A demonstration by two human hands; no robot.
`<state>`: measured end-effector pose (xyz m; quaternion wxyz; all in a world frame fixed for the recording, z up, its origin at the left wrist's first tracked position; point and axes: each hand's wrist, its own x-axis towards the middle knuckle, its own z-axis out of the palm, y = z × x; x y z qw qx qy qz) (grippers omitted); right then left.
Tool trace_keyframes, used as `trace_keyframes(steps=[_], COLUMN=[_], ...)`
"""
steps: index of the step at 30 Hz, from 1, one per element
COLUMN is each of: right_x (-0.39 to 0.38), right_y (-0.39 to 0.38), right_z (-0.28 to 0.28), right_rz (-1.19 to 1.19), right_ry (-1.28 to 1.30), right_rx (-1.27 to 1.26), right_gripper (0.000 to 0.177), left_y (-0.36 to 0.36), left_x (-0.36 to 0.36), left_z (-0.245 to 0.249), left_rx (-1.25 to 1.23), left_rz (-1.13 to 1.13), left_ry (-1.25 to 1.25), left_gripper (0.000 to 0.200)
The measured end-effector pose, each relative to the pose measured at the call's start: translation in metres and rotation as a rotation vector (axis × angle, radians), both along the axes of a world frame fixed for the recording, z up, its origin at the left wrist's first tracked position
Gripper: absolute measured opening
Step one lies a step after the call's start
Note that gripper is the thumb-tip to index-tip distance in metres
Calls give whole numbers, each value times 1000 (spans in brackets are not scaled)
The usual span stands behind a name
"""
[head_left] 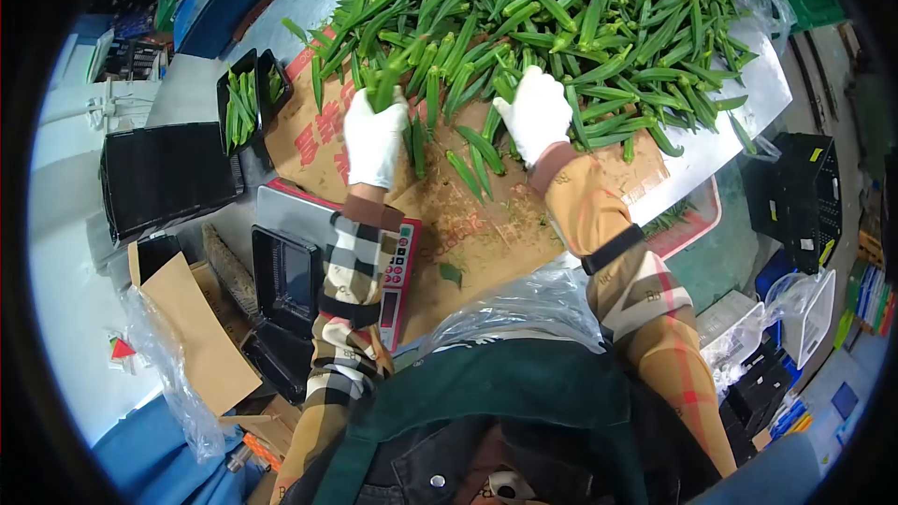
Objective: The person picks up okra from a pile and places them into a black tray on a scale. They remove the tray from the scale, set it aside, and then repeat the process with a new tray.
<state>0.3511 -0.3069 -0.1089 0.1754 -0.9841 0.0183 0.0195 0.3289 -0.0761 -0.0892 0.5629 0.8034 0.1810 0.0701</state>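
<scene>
A large heap of green okra (pixel 561 9) covers the far part of the table. My left hand (pixel 372 145), in a white glove, is closed around several okra pods (pixel 383 84) that point up out of the fist, at the heap's near left edge. My right hand (pixel 541 117), also gloved in white, is at the heap's near edge, its thumb and fingers closed on an okra pod (pixel 505 86); its fingertips are partly hidden. Between the hands, a few loose okra pods (pixel 480 147) lie on a flattened cardboard sheet (pixel 486 252).
A red-edged scale (pixel 398 266) sits under my left forearm, with a black tray (pixel 285 271) beside it. Further left, another black tray (pixel 224 98) holds okra, near a black crate (pixel 168 173). An open carton (pixel 201 327) stands lower left. Black crates (pixel 795 196) are at right.
</scene>
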Motion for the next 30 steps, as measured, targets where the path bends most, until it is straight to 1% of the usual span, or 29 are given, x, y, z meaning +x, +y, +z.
trace_keyframes(steps=[1,2,3,5,6,7,8,9,11,12,13,14,15,16,17,18,19,20,21,22,23,24,25,26,27,28,29,30], right_x=[3,5,7,4,3,2,0,-2,-4,-4,-4,-4,-6,-10,-14,-24,-35,-48,-56,-65,-75,-84,-96,-103,-114,-124,-132,-138], right_y=[6,10,11,8,4,-2,-9,-16,-28,-34,-40,-47,-52,-61,-69,-73,-84,-92,-114,-132,-146,-156,-179,-189,-223,-239,-253,-257], right_z=[2,3,4,0,-4,-8,-13,-15,-20,-21,-21,-22,-21,-21,-21,2,21,36,41,53,70,87,99,112,110,116,121,126], right_rz=[-15,-13,-12,-3,-1,-41,-80,-118,-113,-110,-108,-111,-176,-184,-190,-261,-233,-254,-219,-283,-290,-266,-273,-336,-294,-266,-231,-278], right_ry=[-3,-5,-7,-17,-22,11,45,80,60,46,32,16,41,25,10,91,177,174,265,329,299,198,190,20,64,15,-10,-45], right_rx=[39,26,11,72,101,184,268,352,501,576,652,771,904,971,1037,1195,1356,1490,1446,1536,1536,1627,1658,1599,1647,1729,1777,1758], right_gripper=[58,61,63,66,68,69,70,71,68,67,66,64,60,60,61,59,58,52,48,44,44,45,47,52,58,60,56,54], left_y=[-12,-26,-42,-69,-76,-79,-76,-74,-72,-68,-63,-58,-54,-50,-51,-56,-64,-79,-97,-123,-137,-148,-163,-169,-171,-168,-162,-154], left_x=[2,5,8,15,16,17,20,18,17,16,14,9,4,-1,-8,-16,-24,-34,-45,-55,-65,-70,-76,-73,-67,-60,-51,-41], left_z=[-5,-11,-14,-21,-25,-30,-40,-38,-33,-28,-22,-24,-26,-23,-20,-12,-2,9,24,52,65,69,66,64,61,55,45,32], left_rx=[55,79,156,308,437,567,658,638,602,423,302,232,161,51,-24,-101,-179,-221,-237,-202,-56,-193,-108,-74,-42,72,181,324], left_rz=[-8,-29,-54,-76,-84,-93,-172,-188,-220,-174,-141,-98,-55,-57,-54,-48,-39,-96,-161,-266,-465,-701,-845,-817,-791,-663,-536,-440], left_ry=[7,-12,14,-30,-3,26,73,80,89,97,107,51,-2,-14,29,71,111,91,90,44,146,167,83,107,131,95,58,127], left_gripper=[22,28,30,30,32,34,37,36,36,34,30,31,32,33,32,32,32,32,31,37,46,51,48,45,42,38,35,32])
